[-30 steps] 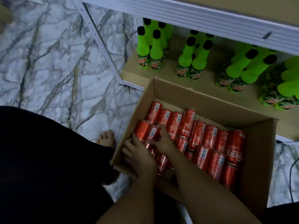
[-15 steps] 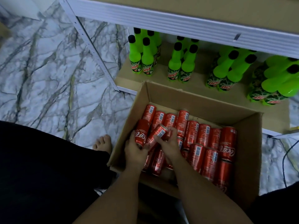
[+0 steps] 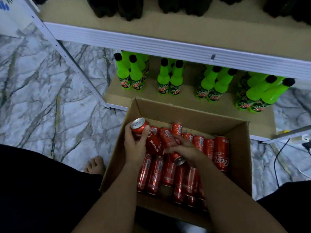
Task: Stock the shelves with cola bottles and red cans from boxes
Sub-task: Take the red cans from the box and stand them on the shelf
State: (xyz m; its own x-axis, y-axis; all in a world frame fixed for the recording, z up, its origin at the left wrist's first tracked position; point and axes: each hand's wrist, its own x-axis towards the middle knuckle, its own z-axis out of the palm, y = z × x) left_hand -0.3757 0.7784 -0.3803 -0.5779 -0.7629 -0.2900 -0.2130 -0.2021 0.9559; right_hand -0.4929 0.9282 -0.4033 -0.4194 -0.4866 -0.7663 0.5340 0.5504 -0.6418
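While both arms reach down into the cardboard box (image 3: 188, 113), the left hand (image 3: 134, 145) has its fingers and thumb curled round one red can (image 3: 140, 126), lifted w/ its silver top tilted up toward the box's left wall. The right hand (image 3: 185, 149) is wrapped round a second can (image 3: 170, 142), held at a slant across the pile, silver end pointing back toward the person; a third can marked "RECYCLE ME" (image 3: 154, 143) sits between the two hands, touching both held cans as far as I can tell. Remaining red cans (image 3: 168, 179) lie on their sides in rows on the box floor, approx. filling it; one w/ white script (image 3: 221, 153) lies against the right wall.

Box sits on the marble floor (image 3: 42, 98), its far edge right at the bottom shelf (image 3: 117, 95). On that shelf, green bottles (image 3: 164, 79) w/ black caps stand in paired rows, front to back. Upper shelf (image 3: 151, 24) holds dark bottles (image 3: 129, 7), only bases in view, prob. cola but can't tell for sure. Bare foot (image 3: 95, 165) beside the box's left side; black cable (image 3: 277, 158) trails on the floor at right.
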